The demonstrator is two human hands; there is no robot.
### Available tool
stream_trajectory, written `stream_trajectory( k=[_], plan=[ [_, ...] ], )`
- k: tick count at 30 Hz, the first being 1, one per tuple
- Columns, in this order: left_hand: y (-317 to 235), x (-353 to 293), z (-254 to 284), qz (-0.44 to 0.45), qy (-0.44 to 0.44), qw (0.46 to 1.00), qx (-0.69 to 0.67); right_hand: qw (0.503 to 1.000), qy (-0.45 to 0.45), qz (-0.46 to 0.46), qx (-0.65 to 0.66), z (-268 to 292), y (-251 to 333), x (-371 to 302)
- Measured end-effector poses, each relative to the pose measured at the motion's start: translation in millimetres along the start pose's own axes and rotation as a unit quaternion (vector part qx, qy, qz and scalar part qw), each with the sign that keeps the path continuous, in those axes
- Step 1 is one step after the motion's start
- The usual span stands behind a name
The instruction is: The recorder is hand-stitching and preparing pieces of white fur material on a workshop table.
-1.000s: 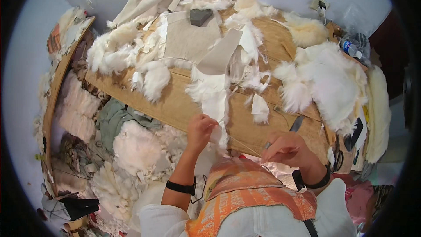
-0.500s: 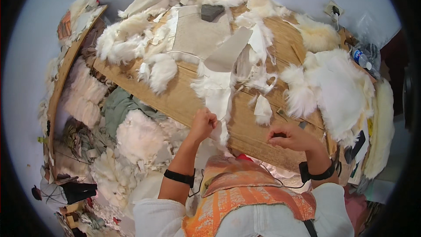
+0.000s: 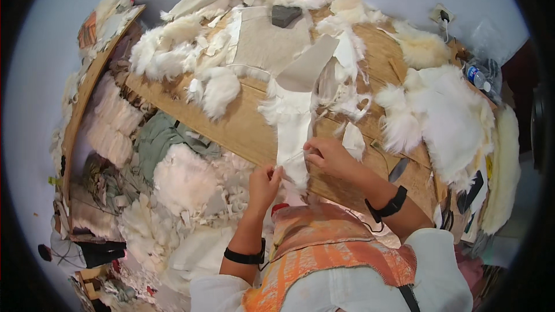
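A white strip of hide with fur along its edges runs down the wooden board to its near edge. My left hand is closed, its thumb and fingers pinching the strip's left edge near the lower end. Just right of the strip, my right hand has its fingertips pressed together over the strip's right edge. Whatever it pinches is too small to make out. A faint thin line crosses the strip between both hands. Beside the right hand lies a small white hide scrap.
A dark stone weighs down a beige hide panel at the back of the board. A dark blade lies by my right forearm. Fur pieces lie right, more fur below left. A person shows far lower left.
My right hand has moved left and forward, from over the board to the strip's right edge. My left hand has come back toward me, down to the strip's lower left edge.
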State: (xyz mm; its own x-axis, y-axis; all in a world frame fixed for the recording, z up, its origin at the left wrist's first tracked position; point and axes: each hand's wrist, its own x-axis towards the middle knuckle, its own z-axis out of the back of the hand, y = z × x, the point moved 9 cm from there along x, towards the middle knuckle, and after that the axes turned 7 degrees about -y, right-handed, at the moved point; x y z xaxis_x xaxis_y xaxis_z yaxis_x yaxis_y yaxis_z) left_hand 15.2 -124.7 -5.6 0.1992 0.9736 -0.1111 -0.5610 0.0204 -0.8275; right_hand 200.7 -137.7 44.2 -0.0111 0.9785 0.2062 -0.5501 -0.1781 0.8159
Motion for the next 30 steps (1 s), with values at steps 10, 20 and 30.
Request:
stream_trajectory(
  k=[10,20,30],
  plan=[
    [19,3,-18,-0.017,0.224,0.974,0.039,0.975,-0.071,-0.213,-0.006,-16,-17,-15],
    [-42,-30,1,-0.512,0.108,0.825,0.215,0.947,-0.160,-0.269,-0.075,-9,-7,-25],
    [-93,11,-49,-0.468,0.166,0.835,0.236,0.854,-0.386,-0.340,0.074,112,-28,-165]
  ],
)
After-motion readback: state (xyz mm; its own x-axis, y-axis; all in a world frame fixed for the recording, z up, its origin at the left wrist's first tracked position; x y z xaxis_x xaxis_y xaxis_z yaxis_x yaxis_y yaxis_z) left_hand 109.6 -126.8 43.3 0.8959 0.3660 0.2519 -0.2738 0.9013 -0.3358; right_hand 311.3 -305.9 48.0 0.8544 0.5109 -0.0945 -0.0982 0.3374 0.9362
